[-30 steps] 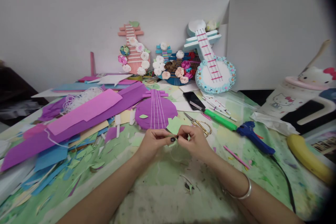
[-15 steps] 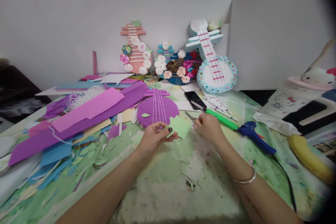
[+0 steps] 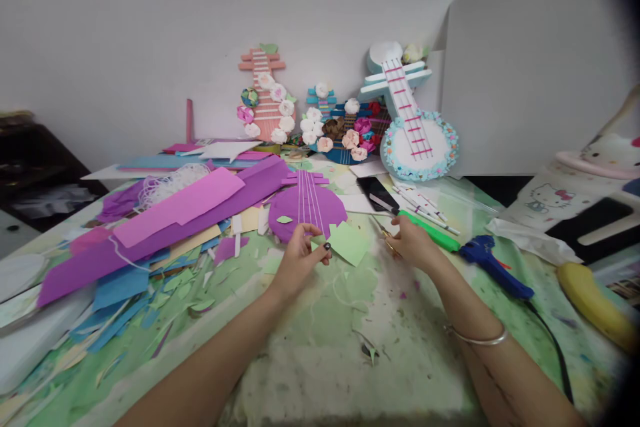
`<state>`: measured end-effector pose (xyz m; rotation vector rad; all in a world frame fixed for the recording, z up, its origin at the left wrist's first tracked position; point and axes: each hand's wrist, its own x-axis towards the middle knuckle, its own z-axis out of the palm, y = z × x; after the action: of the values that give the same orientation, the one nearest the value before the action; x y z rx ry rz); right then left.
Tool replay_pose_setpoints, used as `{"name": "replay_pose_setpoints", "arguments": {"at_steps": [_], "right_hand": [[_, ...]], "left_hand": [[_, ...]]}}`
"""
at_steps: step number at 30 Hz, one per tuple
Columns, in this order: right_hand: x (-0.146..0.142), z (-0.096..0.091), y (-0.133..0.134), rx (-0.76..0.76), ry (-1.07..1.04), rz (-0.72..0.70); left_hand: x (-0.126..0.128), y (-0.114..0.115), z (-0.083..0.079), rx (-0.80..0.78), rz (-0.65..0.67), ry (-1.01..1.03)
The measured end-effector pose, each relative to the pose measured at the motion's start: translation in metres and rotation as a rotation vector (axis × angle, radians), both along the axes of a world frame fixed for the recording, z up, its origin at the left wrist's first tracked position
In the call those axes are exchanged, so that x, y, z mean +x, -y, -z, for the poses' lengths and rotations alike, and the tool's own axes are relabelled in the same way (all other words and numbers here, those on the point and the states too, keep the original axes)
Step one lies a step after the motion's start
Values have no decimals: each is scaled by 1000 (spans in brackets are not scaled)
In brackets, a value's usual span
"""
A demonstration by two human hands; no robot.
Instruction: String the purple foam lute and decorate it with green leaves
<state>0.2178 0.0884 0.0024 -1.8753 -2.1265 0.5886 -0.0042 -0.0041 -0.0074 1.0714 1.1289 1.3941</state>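
In the head view, my left hand [image 3: 303,255] is closed in a pinch, thumb against fingers. What it holds, if anything, is too small to make out. Just right of its fingertips lies a light green sheet of paper [image 3: 351,244]. My right hand [image 3: 413,240] grips gold-handled scissors [image 3: 393,245], their blades pointing away and leftward. Behind my left hand lies a purple paper-covered lute shape [image 3: 327,205] with white strings. A small green paper leaf [image 3: 285,219] sits on its left side.
A green craft knife [image 3: 430,232], a blue glue gun [image 3: 493,265] and a banana [image 3: 590,297] lie to the right. Purple paper [image 3: 90,270] and scraps cover the left. Decorated lutes [image 3: 420,145] lean at the wall. A phone [image 3: 375,192] lies behind my right hand.
The view has shifted a little, moving the scene slightly rightward. The small green piece seen in my left fingers before no longer shows clearly. The scissors' gold handles show more now.
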Motion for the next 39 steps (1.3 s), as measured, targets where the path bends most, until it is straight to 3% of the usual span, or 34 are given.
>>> {"name": "replay_pose_setpoints", "arguments": {"at_steps": [4, 7, 13, 16, 20, 24, 26, 31, 35, 39], "right_hand": [[-9, -4, 11, -83, -629, -23], [-29, -6, 27, -155, -915, -115], [-55, -1, 51, -234, -1181, -239], [-55, 1, 52, -300, -1182, -190], [-53, 1, 50, -331, -1251, -71], [-52, 2, 51, -273, -1230, -142], [-52, 2, 53, -204, -1160, -202], [-50, 2, 63, 116, -782, -340], [-55, 6, 68, 251, -485, -380], [-59, 11, 70, 298, -386, -388]], "left_hand": [[5, 4, 1, -5, 71, -69], [11, 7, 2, -23, 79, -102], [14, 9, 5, -40, 147, -209], [14, 10, 6, -73, 133, -215], [16, 11, 1, -150, 177, -48], [13, 11, -5, -140, 198, -13], [10, 8, -7, -85, 138, -60], [4, 4, -5, 1, -63, -60], [6, 6, -6, -30, -83, 63], [10, 9, -9, -53, -50, 155]]}}
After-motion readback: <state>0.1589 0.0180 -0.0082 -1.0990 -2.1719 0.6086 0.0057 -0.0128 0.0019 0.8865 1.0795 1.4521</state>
